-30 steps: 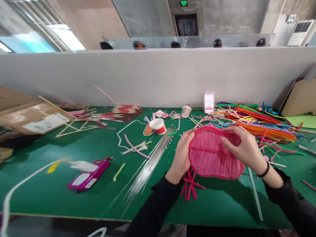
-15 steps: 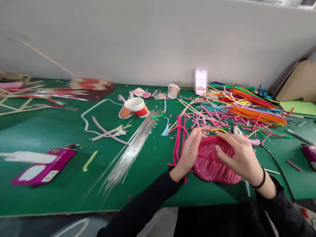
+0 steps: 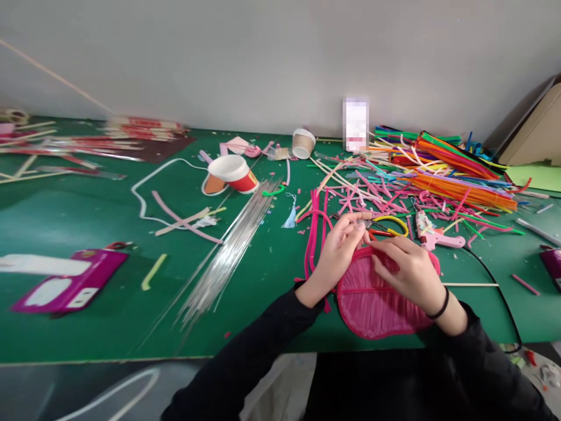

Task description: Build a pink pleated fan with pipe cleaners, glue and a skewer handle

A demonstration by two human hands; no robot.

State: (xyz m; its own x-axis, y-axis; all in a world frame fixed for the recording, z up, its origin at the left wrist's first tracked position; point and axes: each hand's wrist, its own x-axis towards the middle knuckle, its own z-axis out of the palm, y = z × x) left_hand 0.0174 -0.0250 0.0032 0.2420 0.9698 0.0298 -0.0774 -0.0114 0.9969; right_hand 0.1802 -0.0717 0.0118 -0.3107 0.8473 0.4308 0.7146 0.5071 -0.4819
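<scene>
A pink pleated, see-through panel with a rounded, heart-like outline and a fuzzy pink rim [image 3: 372, 316] lies in front of me at the table's near edge. My left hand [image 3: 337, 251] is closed at its upper left rim, thumb and forefinger pinched together. Over the panel's right part is my right hand [image 3: 409, 272], its fingers curled and their tips on the top rim close to the left fingertips. The exact pinch point is partly hidden. Just beyond the hands lie yellow-and-red-handled scissors or pliers [image 3: 397, 221]. Pink pipe cleaners [image 3: 312, 240] lie left of my left hand.
A pink glue gun [image 3: 442, 238] with a black cord lies at right. Cut pipe cleaners [image 3: 372, 199] and coloured bundles [image 3: 464, 192] spread behind. Thin clear rods [image 3: 228, 263], a paper cup [image 3: 239, 173], a blue tassel [image 3: 290, 211] and a purple box [image 3: 74, 280] are further left.
My hands have closed in, and the fingertips now meet near the panel's top rim. More of the panel's face shows, lying flatter. The camera view has shifted slightly.
</scene>
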